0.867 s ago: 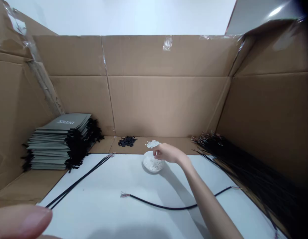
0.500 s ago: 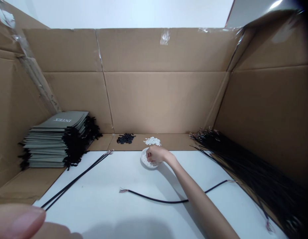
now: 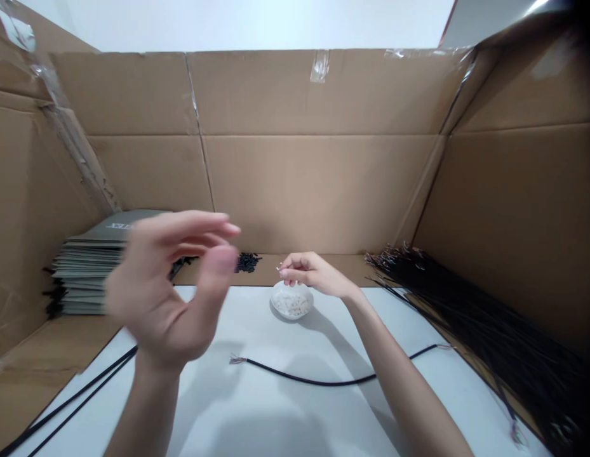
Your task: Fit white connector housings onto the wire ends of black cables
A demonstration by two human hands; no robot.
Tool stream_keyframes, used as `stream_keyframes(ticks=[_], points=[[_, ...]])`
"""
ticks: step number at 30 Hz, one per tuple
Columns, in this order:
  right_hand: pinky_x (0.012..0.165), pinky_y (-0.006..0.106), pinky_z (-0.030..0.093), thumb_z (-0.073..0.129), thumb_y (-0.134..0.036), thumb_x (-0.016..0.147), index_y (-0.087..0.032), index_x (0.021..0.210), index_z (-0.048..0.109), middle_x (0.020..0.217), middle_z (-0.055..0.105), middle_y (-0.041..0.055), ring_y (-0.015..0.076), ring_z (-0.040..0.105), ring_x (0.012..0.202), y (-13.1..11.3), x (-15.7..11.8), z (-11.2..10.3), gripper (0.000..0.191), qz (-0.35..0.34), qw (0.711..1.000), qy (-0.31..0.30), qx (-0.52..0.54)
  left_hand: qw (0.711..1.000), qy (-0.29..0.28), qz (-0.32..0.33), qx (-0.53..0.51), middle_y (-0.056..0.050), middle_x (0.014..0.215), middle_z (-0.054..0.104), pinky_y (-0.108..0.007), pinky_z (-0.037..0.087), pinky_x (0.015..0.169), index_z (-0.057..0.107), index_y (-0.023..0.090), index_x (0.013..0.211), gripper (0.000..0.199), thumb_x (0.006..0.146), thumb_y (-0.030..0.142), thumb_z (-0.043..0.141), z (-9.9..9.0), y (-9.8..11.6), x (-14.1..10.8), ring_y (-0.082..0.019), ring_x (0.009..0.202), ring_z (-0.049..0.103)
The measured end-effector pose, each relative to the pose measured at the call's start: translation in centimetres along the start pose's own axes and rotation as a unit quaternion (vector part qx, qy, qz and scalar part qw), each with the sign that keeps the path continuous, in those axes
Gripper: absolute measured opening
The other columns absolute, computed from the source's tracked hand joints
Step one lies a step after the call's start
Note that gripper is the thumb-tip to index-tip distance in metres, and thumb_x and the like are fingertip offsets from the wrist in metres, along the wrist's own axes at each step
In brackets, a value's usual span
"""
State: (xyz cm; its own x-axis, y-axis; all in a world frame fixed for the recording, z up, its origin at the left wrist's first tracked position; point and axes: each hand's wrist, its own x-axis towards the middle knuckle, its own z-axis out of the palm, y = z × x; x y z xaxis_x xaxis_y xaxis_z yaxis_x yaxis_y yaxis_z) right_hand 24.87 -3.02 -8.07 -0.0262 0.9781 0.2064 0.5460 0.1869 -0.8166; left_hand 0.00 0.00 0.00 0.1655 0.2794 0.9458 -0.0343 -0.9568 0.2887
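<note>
- Far L, approx 10 o'clock: stack of grey pcs [image 3: 82, 279] w/ black fringe-like edging; white lettering on top pc upside down, looks like "TEX", rest behind L hand. Only legible wording in view.
- Below, 8 o'clock: two black cables [image 3: 80, 391], long axis approx 1–7, partly behind L wrist.
- L hand [image 3: 154, 295]: in air, blurred, fingers curved in wide C, thumb well apart, nothing seen in hold.
- Pile of black bits [image 3: 248, 262]: just R of L fingertips, in pic.
- Single black cable [image 3: 333, 384]: on tabletop [image 3: 256, 412], long axis approx 9–3, sagging twd 6. Frayed L end at 7 o'clock from R fingers, 4 o'clock from L hand; can't tell which hand is nearer in depth.
- Small white pc [image 3: 278, 268]: at R fingertips, pointing approx 9; axis too small to tell.
- R hand [image 3: 314, 273]: thumb + fingers pinched tog. on pc, above white bowl [image 3: 306, 294]; bowl at approx 7, R hand nearer to it.
- Far R, 3–4 o'clock: black cable bundle [image 3: 476, 324], no labels seen.
</note>
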Motion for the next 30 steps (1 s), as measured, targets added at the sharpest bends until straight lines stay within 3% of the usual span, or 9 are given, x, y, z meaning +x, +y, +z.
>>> stream_keyframes(ticks=[4,7,10,15,20,22,24,26,30], points=[[0.064,0.023,0.049,0.058,-0.048,0.094,-0.017,0.097,0.063,0.079,0.066,0.0022,0.0114,0.059,0.067,-4.1,-1.7,0.2,0.031,-0.056,0.990,0.025,0.129,0.967,-0.252,-0.013,0.040,0.001,0.111,0.068,-0.024,0.055,0.075,0.060,0.026,0.121,0.030,0.092,0.032,0.067,0.6,-0.9,0.5,-0.014,0.093,0.066],[0.059,0.020,0.046,0.069,-0.039,0.091,-0.017,0.089,0.066,0.073,0.064,0.0001,0.0088,0.056,0.060,-5.9,-2.5,0.6,0.023,-0.089,0.953,0.013,0.288,0.948,-0.316,0.022,-0.019,0.002,0.112,0.067,-0.023,0.053,0.076,0.064,0.027,0.114,0.019,0.095,0.028,0.065,1.2,-1.2,0.5,-0.013,0.094,0.065],[0.056,0.018,0.043,0.073,-0.036,0.089,-0.016,0.086,0.069,0.068,0.061,-0.0017,0.0070,0.052,0.056,-6.7,-2.9,1.2,0.020,-0.097,0.931,0.008,0.352,0.950,-0.298,0.058,-0.073,0.001,0.107,0.067,-0.022,0.052,0.074,0.069,0.024,0.104,0.012,0.093,0.019,0.066,1.6,-1.0,0.4,-0.010,0.086,0.065],[0.054,0.016,0.040,0.075,-0.036,0.088,-0.016,0.085,0.071,0.070,0.061,-0.0018,0.0050,0.050,0.054,-7.6,-3.2,1.7,0.021,-0.109,0.924,0.018,0.367,0.959,-0.244,0.080,-0.121,-0.002,0.098,0.070,-0.020,0.053,0.070,0.070,0.019,0.102,0.019,0.089,0.005,0.067,1.8,-1.0,0.3,-0.010,0.082,0.066],[0.054,0.019,0.042,0.065,-0.051,0.091,-0.018,0.087,0.070,0.072,0.062,-0.0004,0.0071,0.050,0.054,-7.2,-2.4,2.7,0.034,-0.089,0.917,0.028,0.388,0.972,-0.198,0.060,-0.108,0.000,0.093,0.072,-0.019,0.056,0.069,0.069,0.020,0.103,0.022,0.085,0.006,0.072,1.4,-1.4,0.4,-0.011,0.080,0.067],[0.057,0.022,0.046,0.049,-0.055,0.097,-0.018,0.095,0.069,0.083,0.067,0.0030,0.0098,0.056,0.059,-5.9,-1.9,4.2,0.042,-0.053,0.951,0.017,0.306,0.980,-0.173,0.046,-0.085,0.001,0.094,0.072,-0.018,0.057,0.068,0.068,0.021,0.103,0.022,0.085,0.008,0.072,1.0,-1.5,0.3,-0.010,0.080,0.068],[0.068,0.025,0.050,0.041,-0.047,0.101,-0.019,0.103,0.068,0.093,0.070,0.0048,0.0136,0.062,0.072,-4.2,-1.8,6.6,0.039,0.006,0.995,-0.016,0.096,0.986,-0.151,0.026,-0.072,0.001,0.093,0.071,-0.017,0.059,0.068,0.068,0.022,0.102,0.021,0.086,0.008,0.072,0.5,-1.6,0.3,-0.010,0.080,0.069],[0.074,0.029,0.048,0.059,-0.036,0.092,-0.016,0.095,0.071,0.094,0.071,0.0081,0.0196,0.064,0.082,-2.4,-2.3,9.7,0.023,0.035,0.999,-0.026,0.015,0.988,-0.140,0.012,-0.070,0.001,0.093,0.071,-0.019,0.060,0.072,0.068,0.022,0.102,0.021,0.086,0.009,0.072,-0.2,-1.6,0.0,-0.010,0.081,0.069],[0.081,0.036,0.044,0.070,-0.020,0.080,-0.016,0.088,0.069,0.103,0.066,0.0129,0.0298,0.061,0.097,0.1,-4.1,14.9,0.009,0.057,0.995,-0.033,-0.080,0.985,-0.167,0.002,-0.051,-0.001,0.101,0.071,-0.023,0.062,0.076,0.067,0.024,0.108,0.022,0.090,0.010,0.066,-1.6,-2.0,-0.8,-0.013,0.088,0.069]])
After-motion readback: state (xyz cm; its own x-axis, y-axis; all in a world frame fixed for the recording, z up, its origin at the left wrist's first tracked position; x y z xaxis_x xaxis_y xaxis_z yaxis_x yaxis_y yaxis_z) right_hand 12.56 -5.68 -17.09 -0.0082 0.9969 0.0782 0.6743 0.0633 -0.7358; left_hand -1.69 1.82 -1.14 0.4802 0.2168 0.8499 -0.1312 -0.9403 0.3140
